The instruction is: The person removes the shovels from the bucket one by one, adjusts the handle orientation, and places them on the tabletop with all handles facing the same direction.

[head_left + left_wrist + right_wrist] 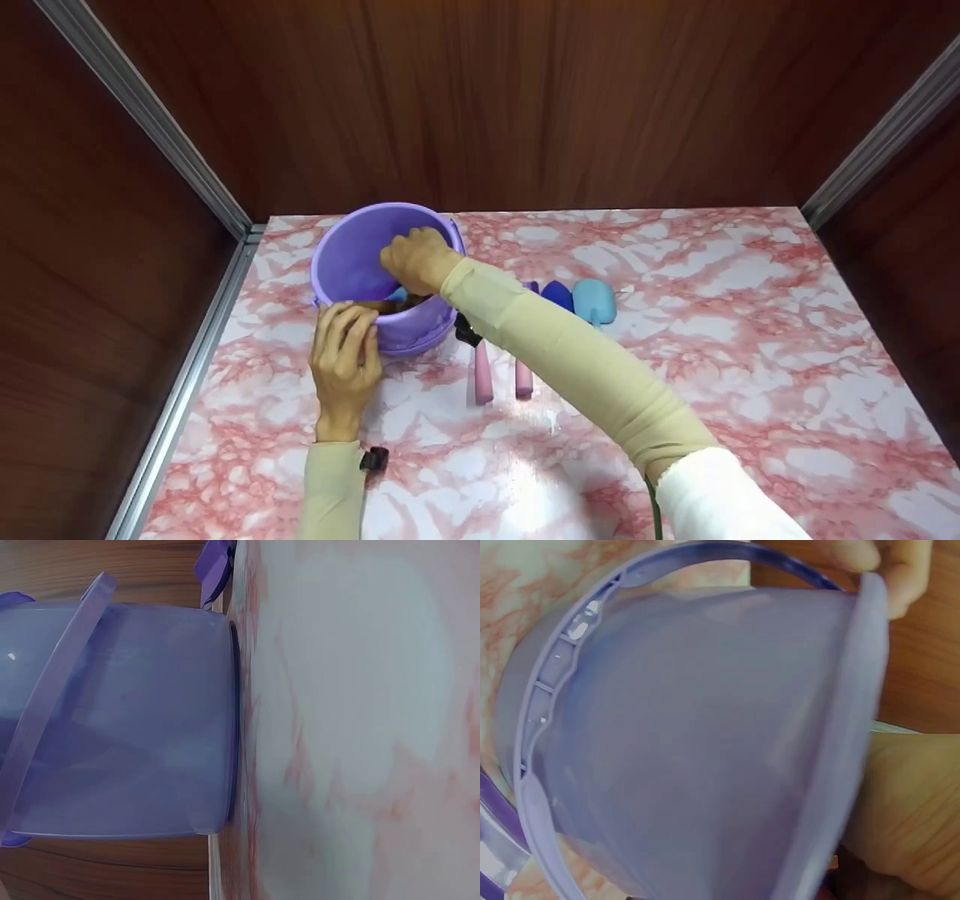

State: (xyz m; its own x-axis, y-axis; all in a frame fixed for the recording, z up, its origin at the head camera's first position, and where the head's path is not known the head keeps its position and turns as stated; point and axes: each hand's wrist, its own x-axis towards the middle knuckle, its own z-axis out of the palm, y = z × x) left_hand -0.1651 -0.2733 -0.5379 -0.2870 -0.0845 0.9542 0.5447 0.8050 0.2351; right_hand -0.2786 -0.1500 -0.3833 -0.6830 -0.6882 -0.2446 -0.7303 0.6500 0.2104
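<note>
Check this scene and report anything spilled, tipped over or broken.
Nothing stands out: the purple bucket looks upright and uncracked, and no spill shows on the table. The right hand hides part of the bucket's inside.

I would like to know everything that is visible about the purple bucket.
The purple bucket looks like smooth plastic, wide at the mouth and narrower toward its base. Its matching handle, ribbed at the grip, hangs down the side. It stands upright on the marbled tabletop, with partly hidden things inside. The left hand holds its near rim; the right hand is in its mouth, any contact unclear.
</note>
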